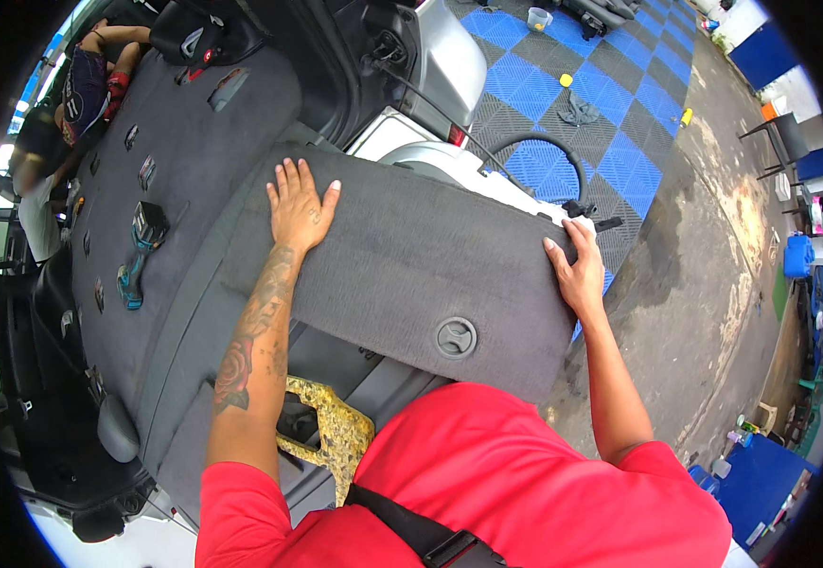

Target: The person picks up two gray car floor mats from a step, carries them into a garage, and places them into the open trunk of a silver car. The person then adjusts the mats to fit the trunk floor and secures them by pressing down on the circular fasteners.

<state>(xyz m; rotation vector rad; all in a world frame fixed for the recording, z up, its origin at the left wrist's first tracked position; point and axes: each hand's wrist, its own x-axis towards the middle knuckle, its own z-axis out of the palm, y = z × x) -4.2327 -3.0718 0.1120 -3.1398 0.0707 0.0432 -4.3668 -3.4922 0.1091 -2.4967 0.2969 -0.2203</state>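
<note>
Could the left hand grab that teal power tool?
Probably yes: the teal power tool lies uncovered to the left, nothing standing between, though the left hand must first leave the grey panel.

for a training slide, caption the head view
Left hand rests on a carpeted gray panel, right hand at its right edge.

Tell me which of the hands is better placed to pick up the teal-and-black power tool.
Left, I'd judge: the left hand lies flat on the grey panel, nearer the power tool; the right hand is at the panel's right edge, farther off.
</note>
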